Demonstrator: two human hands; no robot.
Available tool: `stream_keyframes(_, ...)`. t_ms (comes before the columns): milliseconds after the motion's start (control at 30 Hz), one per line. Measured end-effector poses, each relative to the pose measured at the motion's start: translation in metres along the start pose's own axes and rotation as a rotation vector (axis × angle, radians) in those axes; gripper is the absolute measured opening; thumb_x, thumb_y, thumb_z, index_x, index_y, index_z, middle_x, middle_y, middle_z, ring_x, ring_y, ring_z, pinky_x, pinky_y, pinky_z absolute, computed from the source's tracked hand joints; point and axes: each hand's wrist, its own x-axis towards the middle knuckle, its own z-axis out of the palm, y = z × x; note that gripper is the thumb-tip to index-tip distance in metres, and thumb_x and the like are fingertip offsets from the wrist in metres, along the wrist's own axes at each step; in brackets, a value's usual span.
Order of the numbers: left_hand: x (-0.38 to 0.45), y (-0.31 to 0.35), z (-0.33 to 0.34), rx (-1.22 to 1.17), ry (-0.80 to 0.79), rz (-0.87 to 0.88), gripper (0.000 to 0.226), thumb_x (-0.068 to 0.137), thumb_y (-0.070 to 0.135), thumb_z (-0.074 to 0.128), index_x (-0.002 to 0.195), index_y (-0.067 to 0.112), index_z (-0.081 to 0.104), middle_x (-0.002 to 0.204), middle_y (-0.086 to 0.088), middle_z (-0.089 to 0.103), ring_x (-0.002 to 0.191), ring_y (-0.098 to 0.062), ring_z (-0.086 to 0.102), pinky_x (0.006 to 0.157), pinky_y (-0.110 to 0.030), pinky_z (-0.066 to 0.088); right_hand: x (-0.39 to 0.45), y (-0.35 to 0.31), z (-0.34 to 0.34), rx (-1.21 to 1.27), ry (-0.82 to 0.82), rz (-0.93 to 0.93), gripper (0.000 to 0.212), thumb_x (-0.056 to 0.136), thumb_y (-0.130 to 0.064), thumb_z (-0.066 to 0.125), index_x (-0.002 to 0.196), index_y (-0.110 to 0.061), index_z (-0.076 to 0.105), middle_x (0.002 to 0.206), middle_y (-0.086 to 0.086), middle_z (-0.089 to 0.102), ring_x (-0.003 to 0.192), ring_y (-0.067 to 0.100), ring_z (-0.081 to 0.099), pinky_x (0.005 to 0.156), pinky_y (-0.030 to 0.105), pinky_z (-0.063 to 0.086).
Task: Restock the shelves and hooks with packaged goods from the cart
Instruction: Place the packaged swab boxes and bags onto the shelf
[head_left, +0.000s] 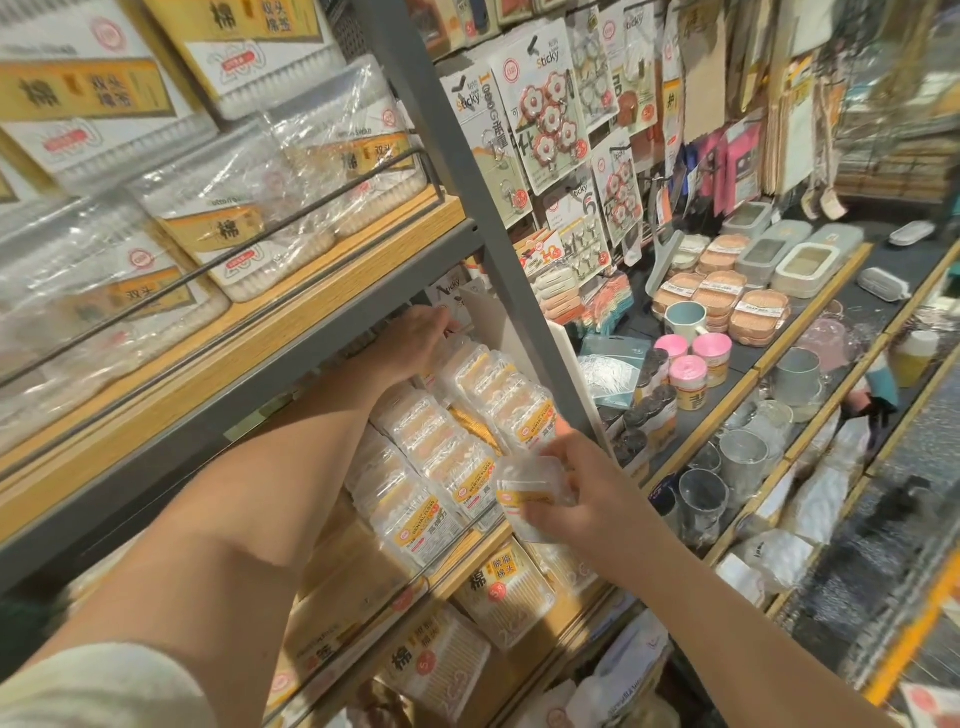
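Note:
My right hand (584, 496) grips a small clear pack of dental floss picks (530, 491) with a yellow label, held just in front of the middle shelf. On that shelf lie rows of the same floss packs (457, 441). My left hand (415, 340) reaches deep into the back of this shelf, fingers curled over the top of the rear packs beside a white divider (498, 332). Whether it holds one is hidden.
Cotton swab boxes (223, 234) fill the shelf above behind a wire rail. More swab packs (498, 587) sit below. A grey upright post (467, 156) splits the bay. Right of it hang sticky hook cards (545, 104); cups, glasses (737, 457) and soap boxes (722, 296) crowd stepped shelves.

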Motion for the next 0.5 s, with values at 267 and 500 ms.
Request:
stream_keyframes(267,-0.007,0.003,0.003,0.197,-0.12,0.176,0.091,0.086,0.077,-0.001,0.117,0.028,0.069,0.139,-0.007,0.057,0.133,-0.024,0.046,0.116,-0.052,0.022,0.0,-0.005,0.003,0.077,-0.217,0.028,0.04,0.065,-0.046,0.064,0.1,-0.032,0.05,0.084,-0.008,0.057,0.069,0.001,0.056,0.063,0.022,0.046)
stream_keyframes(500,-0.009,-0.008,-0.009,0.199,-0.145,0.062,0.099,0.071,0.093,0.0,0.117,0.037,0.066,0.145,-0.004,0.051,0.137,-0.026,0.043,0.117,-0.054,0.022,0.009,-0.004,0.009,0.129,-0.316,0.036,0.028,0.066,-0.044,0.068,0.086,-0.035,0.05,0.101,-0.006,0.054,0.061,0.004,0.054,0.062,0.032,0.044)
